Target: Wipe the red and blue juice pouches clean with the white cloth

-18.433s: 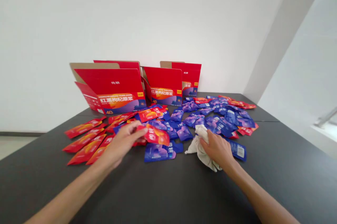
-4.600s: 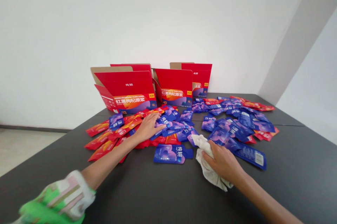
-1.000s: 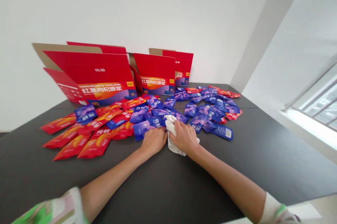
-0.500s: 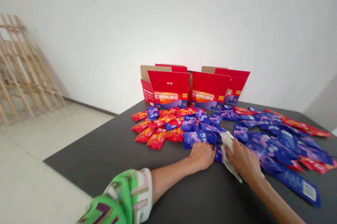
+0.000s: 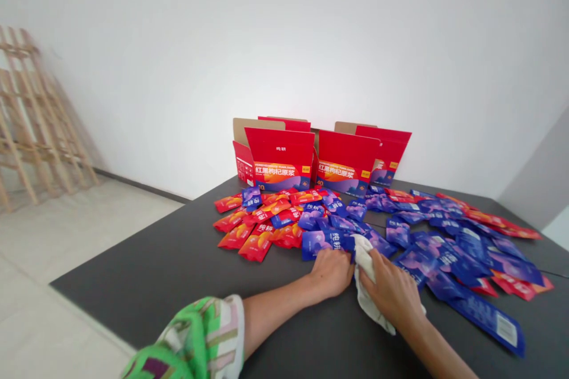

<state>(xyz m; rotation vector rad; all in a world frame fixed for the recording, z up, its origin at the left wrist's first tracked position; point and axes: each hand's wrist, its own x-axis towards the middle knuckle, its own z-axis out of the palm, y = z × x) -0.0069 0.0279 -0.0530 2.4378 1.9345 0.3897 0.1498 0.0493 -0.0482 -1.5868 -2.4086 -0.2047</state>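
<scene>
My right hand [image 5: 393, 290] is closed round a crumpled white cloth [image 5: 365, 284], which hangs down towards the table. Just left of it my left hand [image 5: 333, 271] has its fingers curled at the lower edge of a blue pouch [image 5: 316, 244]; the fingertips are partly hidden. The cloth's upper end touches the right part of that pouch, close to my left fingers. Red pouches [image 5: 256, 242] lie left of my left hand, with several blue ones among them. A larger heap of blue pouches [image 5: 444, 251] spreads to the right of my right hand.
Red cardboard boxes with raised flaps, among them a left box [image 5: 280, 156] and a right box [image 5: 349, 159], stand at the back of the dark table [image 5: 146, 272] before a white wall. A wooden rack [image 5: 35, 112] leans at the far left.
My right hand has moved the cloth left, up against the blue pouch and my left hand. The whole view has shifted slightly.
</scene>
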